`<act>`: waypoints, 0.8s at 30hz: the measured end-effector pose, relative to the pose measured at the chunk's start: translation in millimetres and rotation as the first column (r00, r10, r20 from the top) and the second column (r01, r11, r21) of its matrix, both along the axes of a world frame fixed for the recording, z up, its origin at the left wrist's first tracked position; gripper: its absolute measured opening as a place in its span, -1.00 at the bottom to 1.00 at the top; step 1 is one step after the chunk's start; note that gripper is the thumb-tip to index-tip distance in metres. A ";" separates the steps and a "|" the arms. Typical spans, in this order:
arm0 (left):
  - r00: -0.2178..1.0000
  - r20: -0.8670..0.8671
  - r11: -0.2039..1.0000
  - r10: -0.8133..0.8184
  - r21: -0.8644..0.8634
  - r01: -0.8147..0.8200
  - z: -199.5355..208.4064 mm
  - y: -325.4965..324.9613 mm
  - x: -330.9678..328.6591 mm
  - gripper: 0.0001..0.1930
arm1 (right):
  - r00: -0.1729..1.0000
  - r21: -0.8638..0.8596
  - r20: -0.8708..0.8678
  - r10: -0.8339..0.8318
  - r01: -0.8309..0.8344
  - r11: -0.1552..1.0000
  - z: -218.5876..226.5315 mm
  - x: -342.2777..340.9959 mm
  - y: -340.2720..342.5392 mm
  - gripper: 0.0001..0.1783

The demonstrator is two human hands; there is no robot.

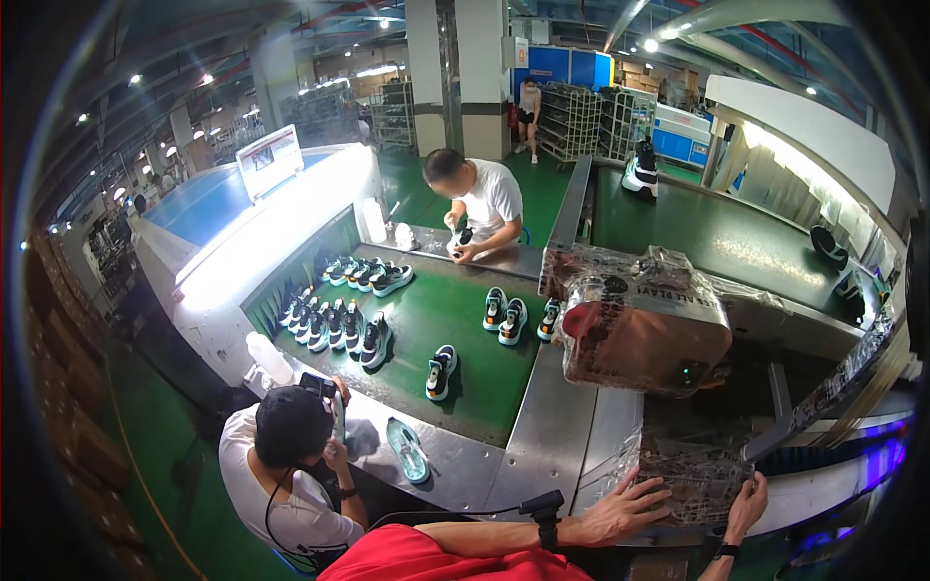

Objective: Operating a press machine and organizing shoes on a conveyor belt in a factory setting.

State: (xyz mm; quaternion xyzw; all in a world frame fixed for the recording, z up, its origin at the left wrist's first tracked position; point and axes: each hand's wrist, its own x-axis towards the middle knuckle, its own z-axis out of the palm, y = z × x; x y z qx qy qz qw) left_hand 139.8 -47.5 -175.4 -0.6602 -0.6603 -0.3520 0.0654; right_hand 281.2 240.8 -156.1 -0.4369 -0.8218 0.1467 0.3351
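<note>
A dark panel wrapped in clear plastic (696,481) lies before me at the lower right. My left hand (628,510) rests on its left side with the fingers stretched out and spread. At the opposite edge, my right hand (746,507) is closed round the panel's side, thumb and fingers bent. Just beyond stands a bulky machine head covered in plastic film (644,329), with a small green light. A dark-and-white sneaker (549,320) sits beside that machine on the green conveyor belt (455,310).
Several sneakers (339,324) stand in rows under a bright lamp. A co-worker (286,455) at the left holds a shoe near a pale teal shoe part (409,450). Another co-worker (489,203) handles a shoe across the belt. A second conveyor (707,223) carries shoes.
</note>
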 end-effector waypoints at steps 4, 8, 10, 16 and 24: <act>1.000 0.017 1.000 -0.004 0.017 0.004 -1.5 1.4 -0.1 -0.40 | 1.000 0.003 0.016 -0.016 0.015 1.000 5.3 -2.1 -3.7 -0.69; 1.000 0.027 1.000 -0.016 -0.011 0.016 -0.7 0.6 -0.9 -0.39 | 1.000 0.015 -0.003 -0.027 0.027 1.000 2.8 -2.6 -3.7 -0.70; 0.999 0.027 1.000 -0.019 -0.013 0.020 -0.3 0.3 -1.5 -0.39 | 0.999 0.014 -0.013 -0.030 0.030 0.999 2.4 -2.8 -3.8 -0.71; 0.999 0.026 1.000 -0.028 -0.012 0.029 -2.3 0.8 -1.4 -0.36 | 0.999 0.006 -0.039 0.000 0.000 1.000 -2.5 -1.2 1.0 -0.71; 0.998 0.062 0.999 -0.032 0.033 0.030 -3.2 2.2 -1.3 -0.34 | 0.987 -0.035 -0.156 -0.040 0.035 0.999 -5.0 -0.7 2.7 -0.89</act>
